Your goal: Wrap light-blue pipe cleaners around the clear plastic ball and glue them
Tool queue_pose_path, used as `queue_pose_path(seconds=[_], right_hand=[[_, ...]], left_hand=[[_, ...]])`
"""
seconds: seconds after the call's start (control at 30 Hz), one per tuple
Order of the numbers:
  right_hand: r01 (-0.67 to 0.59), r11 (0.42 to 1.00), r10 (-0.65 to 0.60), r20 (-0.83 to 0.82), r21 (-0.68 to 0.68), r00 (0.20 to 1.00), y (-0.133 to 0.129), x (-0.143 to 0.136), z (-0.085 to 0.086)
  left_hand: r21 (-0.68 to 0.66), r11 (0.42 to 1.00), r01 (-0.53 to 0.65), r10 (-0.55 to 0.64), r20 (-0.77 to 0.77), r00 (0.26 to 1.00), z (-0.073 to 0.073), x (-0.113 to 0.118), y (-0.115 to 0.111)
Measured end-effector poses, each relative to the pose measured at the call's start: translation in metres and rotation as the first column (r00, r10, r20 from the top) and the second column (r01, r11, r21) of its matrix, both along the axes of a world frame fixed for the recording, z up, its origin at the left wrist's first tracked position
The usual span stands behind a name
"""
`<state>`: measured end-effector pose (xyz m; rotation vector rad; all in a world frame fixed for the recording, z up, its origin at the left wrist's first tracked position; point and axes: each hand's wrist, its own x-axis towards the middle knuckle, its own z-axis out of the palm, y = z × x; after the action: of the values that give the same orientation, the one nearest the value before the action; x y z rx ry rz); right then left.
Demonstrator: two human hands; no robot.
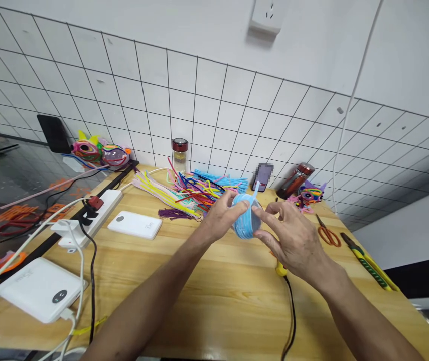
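A round ball wrapped in light-blue pipe cleaner (245, 226) is held above the table, with one blue end sticking up from its top. The ball's right side looks bare and greyish. My left hand (220, 215) grips it from the left, thumb across its front. From the right, my right hand (291, 238) pinches at its edge with thumb and index finger; whether a loose strand lies between them I cannot tell. Below that hand is a yellow-handled corded tool (281, 269), its upper part hidden. Behind the ball lies a heap of coloured pipe cleaners (184, 193).
Orange-handled scissors (329, 235) and yellow-green pliers (368, 265) lie right. White power banks (134, 224), a power strip (97, 215) and cables occupy the left. Along the wall stand a glass bottle (180, 155), a phone (262, 176), a red flask (295, 180) and a colourful fish figure (308, 193).
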<state>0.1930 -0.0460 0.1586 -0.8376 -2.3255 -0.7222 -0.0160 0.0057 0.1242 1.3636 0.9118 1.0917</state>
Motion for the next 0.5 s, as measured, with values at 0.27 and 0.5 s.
queue_pose_path(seconds=[0.27, 0.5], right_hand=[[-0.087, 0.959, 0.035, -0.191, -0.269, 0.981, -0.007, 0.004, -0.008], [-0.204, 0.792, 0.009, -0.324, -0.575, 0.946, -0.008, 0.023, 0.001]], left_hand=[[0.086, 0.996, 0.001, -0.004, 0.040, 0.999, -0.002, -0.001, 0.001], [0.101, 0.993, 0.052, -0.055, 0.023, 0.998, -0.001, -0.002, 0.000]])
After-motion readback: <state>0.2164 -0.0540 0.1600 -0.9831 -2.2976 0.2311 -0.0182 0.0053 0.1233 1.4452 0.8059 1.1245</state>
